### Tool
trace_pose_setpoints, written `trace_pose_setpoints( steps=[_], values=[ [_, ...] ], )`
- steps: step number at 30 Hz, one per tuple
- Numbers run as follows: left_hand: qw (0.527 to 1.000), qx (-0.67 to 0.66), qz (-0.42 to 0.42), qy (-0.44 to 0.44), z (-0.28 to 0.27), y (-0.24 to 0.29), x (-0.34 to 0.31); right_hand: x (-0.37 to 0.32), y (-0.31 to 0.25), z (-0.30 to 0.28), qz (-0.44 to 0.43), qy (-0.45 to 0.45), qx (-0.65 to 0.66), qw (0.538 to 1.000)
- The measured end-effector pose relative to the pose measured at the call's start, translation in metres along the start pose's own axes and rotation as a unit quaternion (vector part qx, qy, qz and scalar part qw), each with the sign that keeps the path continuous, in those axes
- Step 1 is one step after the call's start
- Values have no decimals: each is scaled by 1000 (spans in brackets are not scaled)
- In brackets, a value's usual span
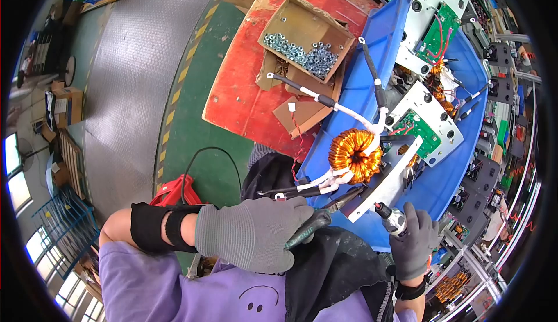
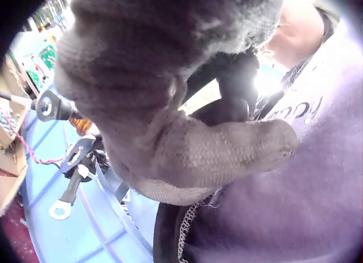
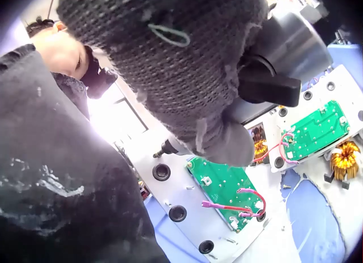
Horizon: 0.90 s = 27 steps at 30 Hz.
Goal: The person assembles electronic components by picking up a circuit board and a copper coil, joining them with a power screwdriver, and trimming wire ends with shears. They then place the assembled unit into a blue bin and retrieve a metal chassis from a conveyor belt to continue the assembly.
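In the head view my gloved left hand grips a dark green tool handle with pale lettering, fingers over it and thumb below. Its far end is dark and reaches toward a metal plate seen edge-on; the left wrist view hides the grip behind the glove. A copper-wound toroid coil with white-sleeved leads and ring terminals sits beside the plate. My gloved right hand holds a power screwdriver, its tip pointing at the plate's lower end. The right wrist view shows the grey driver body with a black lever.
A blue tub holds several metal plates with green circuit boards and more coils. On the red worktop stands a cardboard box of nuts. Lead ends with ring terminals stick out over the tub's edge.
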<state>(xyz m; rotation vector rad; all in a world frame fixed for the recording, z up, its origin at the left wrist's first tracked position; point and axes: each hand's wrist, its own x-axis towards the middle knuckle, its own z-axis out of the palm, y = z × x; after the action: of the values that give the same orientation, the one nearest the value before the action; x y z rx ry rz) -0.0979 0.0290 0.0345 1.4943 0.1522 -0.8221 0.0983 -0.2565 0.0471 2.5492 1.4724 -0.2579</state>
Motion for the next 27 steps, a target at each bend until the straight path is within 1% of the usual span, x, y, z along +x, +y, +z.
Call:
trace_pose_setpoints(
  steps=[3,6,9,13,15,16,18,20,21,22,24,25,26,27],
  values=[
    [1000,6,-17,-10,-1,2,1,-1,0,3,-17,14,-26,999],
    [1000,7,-11,-1,0,1,3,-2,-1,4,-14,15,-38,999],
    [1000,6,-10,-4,-2,2,2,-2,0,6,-26,36,-50,998],
    [1000,20,-20,-13,-7,3,3,-2,-3,9,-14,56,-38,998],
    [999,1,-44,-19,-10,4,0,-3,-3,9,-10,63,-40,997],
    [999,3,-43,-22,-10,3,0,-5,-2,10,-6,54,-57,997],
    [1000,30,-2,-2,-7,-4,3,-6,-5,11,7,47,-75,996],
    [999,39,2,1,-4,-7,5,-4,-9,10,3,79,-70,994],
    [999,41,5,11,-4,-8,5,-7,-9,11,14,67,-67,995],
    [999,52,8,4,-6,-8,6,-10,-8,13,28,71,-68,995],
    [1000,6,-18,-19,-11,-7,5,-13,-7,16,21,75,-91,993],
    [999,18,-17,-25,-13,-4,2,-10,-11,12,24,89,-79,993],
    [1000,12,-16,-13,-16,0,-2,-10,-16,10,37,95,-78,992],
    [1000,6,-16,0,-20,2,-7,-10,-20,7,66,99,-39,992]
  ],
)
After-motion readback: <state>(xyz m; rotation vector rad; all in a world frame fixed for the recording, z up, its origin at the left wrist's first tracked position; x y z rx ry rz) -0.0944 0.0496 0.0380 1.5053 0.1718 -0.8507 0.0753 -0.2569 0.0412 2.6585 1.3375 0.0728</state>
